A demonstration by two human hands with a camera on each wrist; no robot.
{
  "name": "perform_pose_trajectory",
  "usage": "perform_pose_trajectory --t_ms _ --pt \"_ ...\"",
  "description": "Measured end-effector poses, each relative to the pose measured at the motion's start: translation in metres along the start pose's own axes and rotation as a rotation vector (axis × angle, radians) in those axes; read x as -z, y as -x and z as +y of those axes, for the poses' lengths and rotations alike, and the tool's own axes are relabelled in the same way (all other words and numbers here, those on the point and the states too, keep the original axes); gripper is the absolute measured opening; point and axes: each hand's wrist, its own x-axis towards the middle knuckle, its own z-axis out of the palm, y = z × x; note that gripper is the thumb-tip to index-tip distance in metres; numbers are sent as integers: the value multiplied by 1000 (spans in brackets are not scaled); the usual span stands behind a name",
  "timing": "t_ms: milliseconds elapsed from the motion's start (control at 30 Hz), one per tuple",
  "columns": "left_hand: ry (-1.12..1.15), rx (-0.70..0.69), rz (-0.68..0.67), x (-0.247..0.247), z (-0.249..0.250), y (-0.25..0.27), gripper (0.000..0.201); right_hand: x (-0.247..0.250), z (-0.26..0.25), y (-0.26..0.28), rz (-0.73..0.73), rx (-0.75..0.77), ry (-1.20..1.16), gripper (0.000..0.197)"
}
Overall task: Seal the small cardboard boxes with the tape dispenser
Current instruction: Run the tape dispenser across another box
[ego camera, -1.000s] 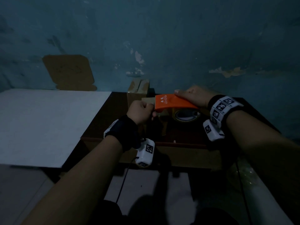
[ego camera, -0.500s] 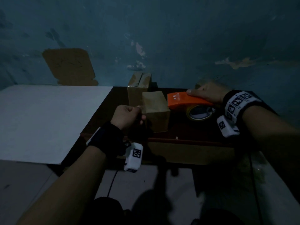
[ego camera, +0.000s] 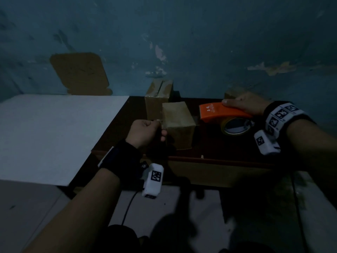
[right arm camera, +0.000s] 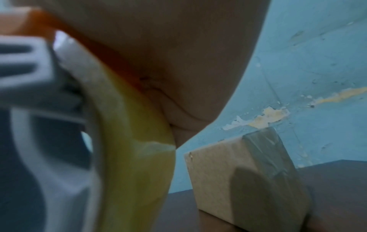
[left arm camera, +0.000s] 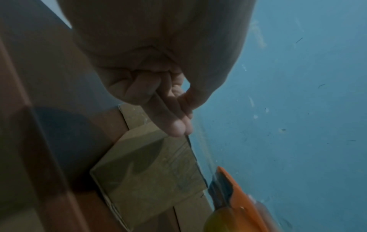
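A small closed cardboard box stands near the front of the dark table. Just left of it, my left hand is curled and pinches the end of the clear tape at the box's left top edge. That tape runs over the box top to the orange tape dispenser. My right hand grips the dispenser from above, to the right of the box. Its yellowish tape roll hangs below. The roll fills the right wrist view.
A second box with raised flaps stands behind the first. A taped box sits at the back right by the blue wall. A white board lies to the left. A cardboard sheet leans on the wall.
My right hand has drawn the dispenser rightward off the box, stretching tape over its top. My left hand has stayed at the box's left edge, holding the tape end.
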Motion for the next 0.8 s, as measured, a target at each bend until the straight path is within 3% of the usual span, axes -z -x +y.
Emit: perform_pose_trajectory --t_ms 333,567,800 --pt "70 -7 72 -8 -21 -15 29 -20 9 -10 -63 -48 -71 58" --pt "220 61 -16 -15 -38 -23 27 -43 9 -12 -124 -85 -142 53" --pt "91 63 -50 -1 -41 -34 26 -53 6 -10 -157 -108 -183 52"
